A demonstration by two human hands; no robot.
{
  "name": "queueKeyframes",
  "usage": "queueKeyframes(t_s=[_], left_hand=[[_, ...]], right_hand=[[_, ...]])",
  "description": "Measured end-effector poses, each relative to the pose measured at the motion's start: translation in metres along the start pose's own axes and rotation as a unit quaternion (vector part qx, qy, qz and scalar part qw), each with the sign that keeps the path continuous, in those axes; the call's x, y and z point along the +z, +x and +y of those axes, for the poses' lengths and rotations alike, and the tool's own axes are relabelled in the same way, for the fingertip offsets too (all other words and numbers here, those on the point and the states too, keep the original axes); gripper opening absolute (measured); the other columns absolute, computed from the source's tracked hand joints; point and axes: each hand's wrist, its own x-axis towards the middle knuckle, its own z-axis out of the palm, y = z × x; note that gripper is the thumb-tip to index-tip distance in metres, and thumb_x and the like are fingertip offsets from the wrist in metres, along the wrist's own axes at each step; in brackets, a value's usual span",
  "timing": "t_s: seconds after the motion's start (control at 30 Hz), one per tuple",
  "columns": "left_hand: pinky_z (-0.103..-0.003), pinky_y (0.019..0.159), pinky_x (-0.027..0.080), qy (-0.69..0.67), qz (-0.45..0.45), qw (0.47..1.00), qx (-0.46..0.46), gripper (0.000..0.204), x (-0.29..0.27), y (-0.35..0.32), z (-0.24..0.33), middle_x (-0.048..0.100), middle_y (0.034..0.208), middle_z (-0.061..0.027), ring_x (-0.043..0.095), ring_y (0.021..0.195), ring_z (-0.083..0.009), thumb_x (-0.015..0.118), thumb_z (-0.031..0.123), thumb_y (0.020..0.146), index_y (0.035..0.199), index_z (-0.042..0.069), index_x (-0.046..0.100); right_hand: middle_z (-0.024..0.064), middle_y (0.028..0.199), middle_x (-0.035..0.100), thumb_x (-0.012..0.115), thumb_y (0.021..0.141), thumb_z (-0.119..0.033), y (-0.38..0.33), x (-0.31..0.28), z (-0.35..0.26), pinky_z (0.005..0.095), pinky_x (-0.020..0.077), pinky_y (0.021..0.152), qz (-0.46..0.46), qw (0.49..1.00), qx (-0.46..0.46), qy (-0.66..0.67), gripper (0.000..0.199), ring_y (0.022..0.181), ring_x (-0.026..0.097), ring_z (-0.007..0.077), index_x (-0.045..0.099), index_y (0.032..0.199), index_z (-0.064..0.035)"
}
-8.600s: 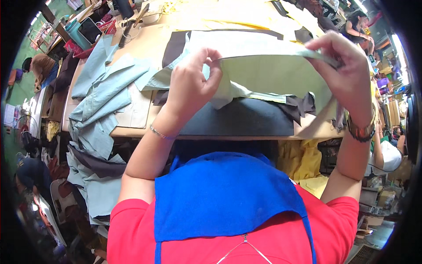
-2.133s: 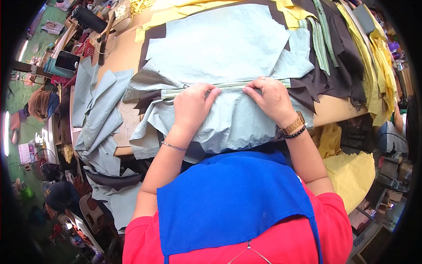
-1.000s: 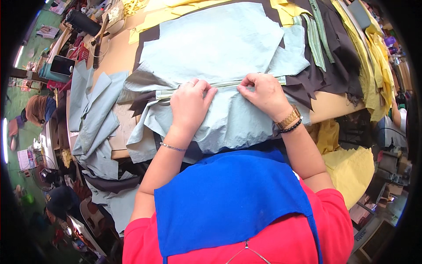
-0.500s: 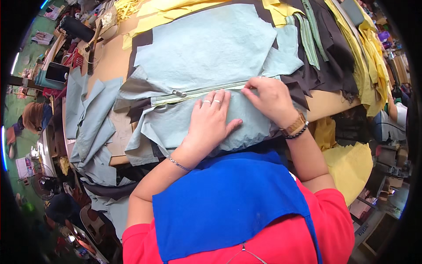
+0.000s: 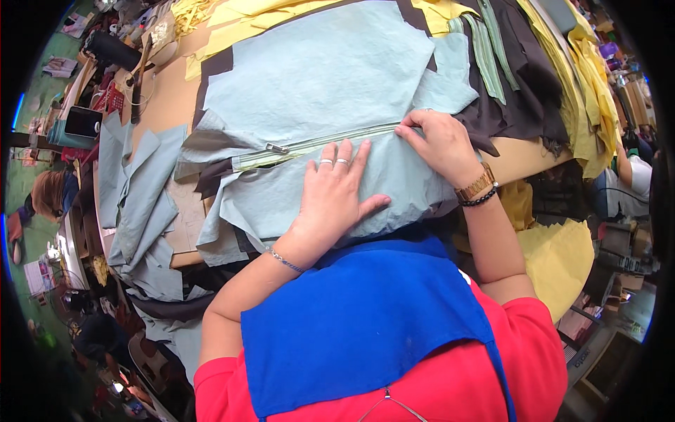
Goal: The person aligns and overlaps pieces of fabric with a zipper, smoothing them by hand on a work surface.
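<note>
Under your left hand (image 5: 330, 197), which lies flat with the fingers spread and grips nothing, the pale blue fabric panel (image 5: 316, 91) is pressed to the table (image 5: 165, 105). That palm is your only anchor, I judge: lift or slide it and the near flap could shift and buckle along the seam. Just beyond your fingertips runs the light green zipper (image 5: 316, 144), its metal slider (image 5: 276, 148) out to the left. Your right hand (image 5: 439, 144) sits at the zipper's right end, fingers curled down and seemingly pinching the tape against the cloth. Pull there too hard and the tape may skew off the panel's edge. Farther off, yellow pieces (image 5: 239, 17) and dark cloth (image 5: 520, 91) crowd the panel and could snag it.
</note>
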Motion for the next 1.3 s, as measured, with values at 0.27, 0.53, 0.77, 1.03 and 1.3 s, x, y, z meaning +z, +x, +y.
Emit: queueKeyframes(t_s=[0.27,0.53,0.77,1.03,1.3], left_hand=[[-0.047,0.102,0.05,0.039,-0.016,0.999,-0.005,0.098,-0.002,0.003,0.005,0.056,0.142,-0.0188,0.053,0.133,-0.0354,0.067,0.077,0.087,0.157,0.009,0.056],[-0.05,0.103,0.047,0.038,0.044,0.998,0.022,0.103,0.015,0.004,0.001,0.054,0.145,-0.0149,0.05,0.135,-0.0334,0.069,0.077,0.084,0.155,0.005,0.054],[-0.052,0.115,0.042,-0.011,-0.027,0.999,0.016,0.103,0.005,0.012,0.007,0.052,0.152,-0.0209,0.048,0.142,-0.0393,0.067,0.074,0.09,0.155,-0.004,0.05],[-0.051,0.108,0.046,0.016,0.007,0.999,0.027,0.106,0.018,0.017,0.015,0.053,0.149,-0.0175,0.049,0.136,-0.035,0.066,0.076,0.088,0.154,-0.005,0.05],[-0.048,0.104,0.049,0.023,0.011,0.999,0.03,0.104,0.02,0.021,0.017,0.054,0.146,-0.0169,0.051,0.133,-0.0341,0.07,0.073,0.087,0.152,-0.006,0.051]], right_hand=[[0.0147,0.089,0.076,0.078,0.096,-0.03,0.002,-0.001,-0.002,0.0456,0.0569,0.078,-0.021,0.999,0.024,-0.004,0.025,0.086,0.074,0.0351,0.077,0.097,-0.0049],[0.0153,0.089,0.077,0.078,0.096,-0.03,0.004,-0.004,-0.009,0.0452,0.0571,0.075,-0.034,0.998,0.043,-0.007,0.026,0.082,0.073,0.0358,0.077,0.096,-0.0037],[0.0155,0.088,0.076,0.078,0.095,-0.03,0.003,0.001,-0.003,0.0451,0.0573,0.075,-0.028,0.999,0.042,-0.007,0.027,0.081,0.073,0.0356,0.077,0.096,-0.0036],[0.0148,0.089,0.076,0.078,0.096,-0.029,0.002,-0.004,-0.009,0.0447,0.057,0.075,-0.034,0.998,0.052,-0.011,0.025,0.083,0.073,0.0351,0.077,0.096,-0.0043],[0.0131,0.09,0.075,0.078,0.095,-0.024,-0.016,-0.028,-0.017,0.0442,0.0566,0.076,-0.023,1.0,0.019,-0.007,0.019,0.085,0.073,0.034,0.077,0.097,-0.0058]])
